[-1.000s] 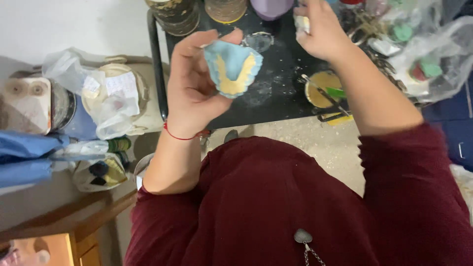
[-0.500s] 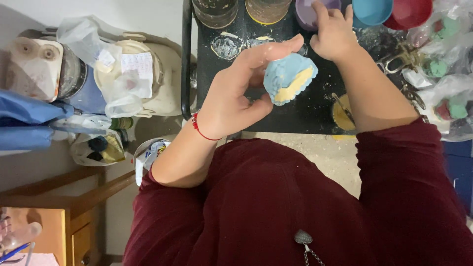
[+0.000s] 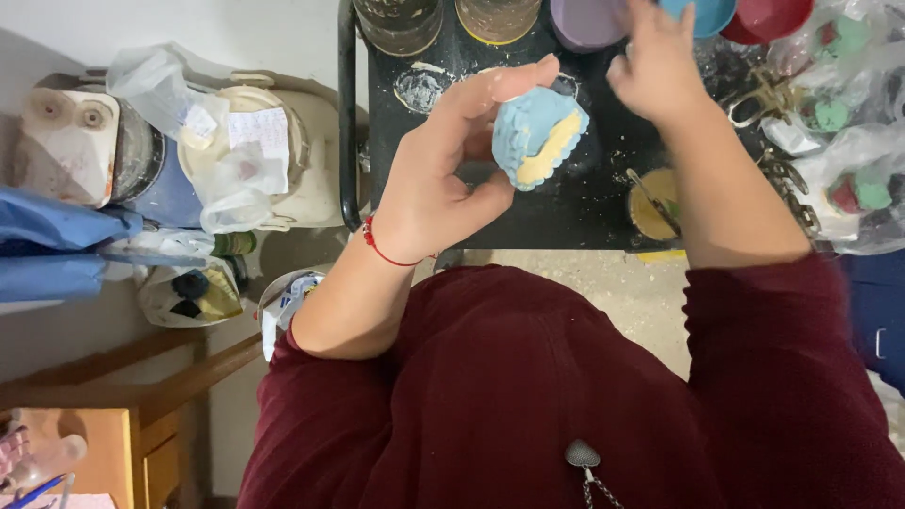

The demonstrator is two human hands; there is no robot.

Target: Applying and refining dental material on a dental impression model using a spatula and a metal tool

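The left hand [image 3: 429, 193] pinches a blue and yellow clay piece [image 3: 537, 137] between thumb and fingertips; a hard squeeze could dent it. The right hand [image 3: 660, 71], fingers loosely curled, reaches by the paint pots [image 3: 589, 19]; it could tip one.

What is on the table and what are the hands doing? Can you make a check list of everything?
Surface: black table, smeared with pale paint spots.
Job's things: blue and yellow scalloped piece, held up in the left hand by thumb and fingers.
Clutter: round pots along the far edge, purple pot among them; small yellow paint dish with a stick in it; clear bags of coloured lumps at the right.
Hands: left hand grips the piece; right hand reaches toward the pots, holding nothing that shows.
Cables: nothing seen.
Surroundings: white bucket with plastic bags, blue cloth, wooden furniture at lower left.
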